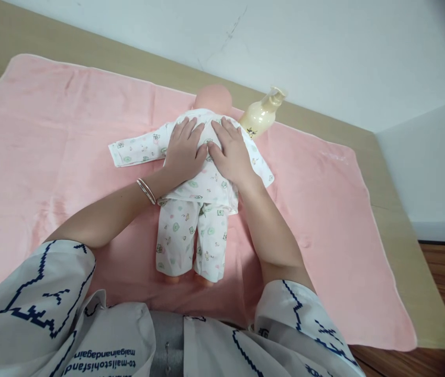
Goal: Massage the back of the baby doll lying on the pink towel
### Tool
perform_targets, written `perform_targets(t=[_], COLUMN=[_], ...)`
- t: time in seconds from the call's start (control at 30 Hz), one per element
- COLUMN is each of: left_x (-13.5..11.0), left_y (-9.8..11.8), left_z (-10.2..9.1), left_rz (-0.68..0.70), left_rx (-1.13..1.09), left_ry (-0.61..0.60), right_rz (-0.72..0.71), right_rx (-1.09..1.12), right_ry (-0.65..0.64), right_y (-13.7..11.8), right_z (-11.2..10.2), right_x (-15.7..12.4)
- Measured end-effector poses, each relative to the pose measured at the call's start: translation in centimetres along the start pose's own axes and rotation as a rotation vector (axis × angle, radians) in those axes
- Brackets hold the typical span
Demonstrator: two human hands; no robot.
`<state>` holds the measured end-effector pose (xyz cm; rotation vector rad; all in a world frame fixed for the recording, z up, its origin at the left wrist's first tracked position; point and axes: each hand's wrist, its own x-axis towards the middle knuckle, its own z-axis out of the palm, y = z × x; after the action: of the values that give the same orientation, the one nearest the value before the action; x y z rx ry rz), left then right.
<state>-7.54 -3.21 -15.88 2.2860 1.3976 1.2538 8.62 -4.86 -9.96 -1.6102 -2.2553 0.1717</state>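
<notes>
A baby doll (191, 209) in white printed pyjamas lies on a pink blanket (49, 146), its bald head pointing away from me and its feet toward me. Both my hands rest flat on its upper torso, side by side. My left hand (183, 149) has its fingers stretched out over the doll's left side; a thin bangle circles that wrist. My right hand (230, 152) lies the same way on the right side, thumb near the other thumb. Neither hand holds anything.
A cream pump bottle (262, 112) stands just right of the doll's head, at the blanket's far edge. The blanket covers a wooden table (403, 225) set against a white wall. Wooden floor shows at the lower right.
</notes>
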Motion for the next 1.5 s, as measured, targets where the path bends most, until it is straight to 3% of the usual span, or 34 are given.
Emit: perform_targets(t=[0.3, 0.57, 0.83, 1.2, 1.4, 1.5], left_x=[0.1, -0.5, -0.2, -0.4, -0.5, -0.5], left_y=[0.9, 1.3, 0.1, 1.4, 1.4, 1.0], left_z=[-0.8, -1.0, -0.1, -1.4, -1.2, -0.8], left_rz=[0.137, 0.060, 0.030, 0.059, -0.033, -0.093], left_rx=[0.064, 0.058, 0.021, 0.001, 0.006, -0.026], left_ry=[0.067, 0.106, 0.020, 0.034, 0.045, 0.033], right_rz=[0.001, 0.125, 0.041, 0.105, 0.111, 0.110], right_rx=[-0.044, -0.093, -0.001, -0.107, -0.052, 0.012], right_ry=[0.039, 0.140, -0.004, 0.100, 0.093, 0.209], right_y=[-1.1, -4.0, -0.8, -4.4, -3.2, -2.2], right_z=[-0.3, -0.6, -0.1, -0.5, -2.1, -2.1], right_x=[-0.6, -2.0, -0.2, -2.5, -2.0, -1.7])
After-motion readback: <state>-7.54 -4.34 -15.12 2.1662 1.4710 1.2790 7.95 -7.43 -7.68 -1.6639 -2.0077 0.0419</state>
